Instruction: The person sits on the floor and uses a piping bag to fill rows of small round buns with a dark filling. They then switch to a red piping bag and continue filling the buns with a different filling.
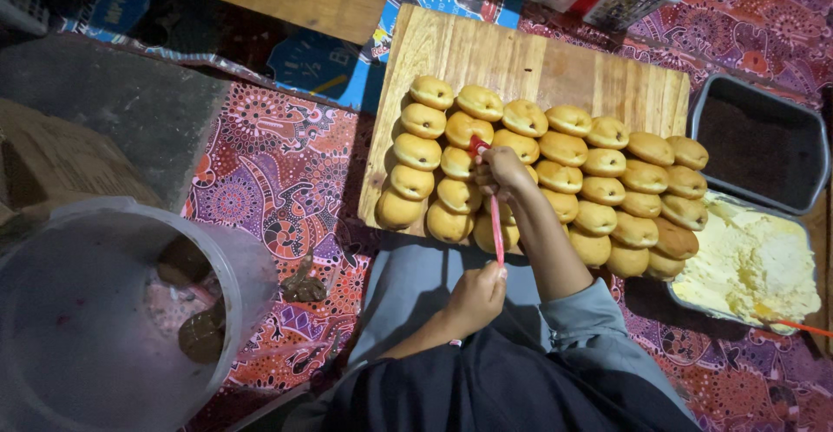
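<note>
right hand (501,172) is gripping a bun (486,176) on the wooden board (521,59), fingers curled around it, in the middle of the rows of buns (599,163). left hand (475,297) is pinching closed on the lower end of a red spatula (496,224), its tip reaching up to that bun. tray of yellow cream (751,263) is sitting right of the board, dark tray (759,141) above it, clear plastic bucket (104,310) at the left.

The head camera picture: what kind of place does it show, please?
Probably a small home food workshop, with work done on the floor. Rows of golden buns fill a wooden board laid on a patterned cloth, beside a tray of pale cream.
</note>
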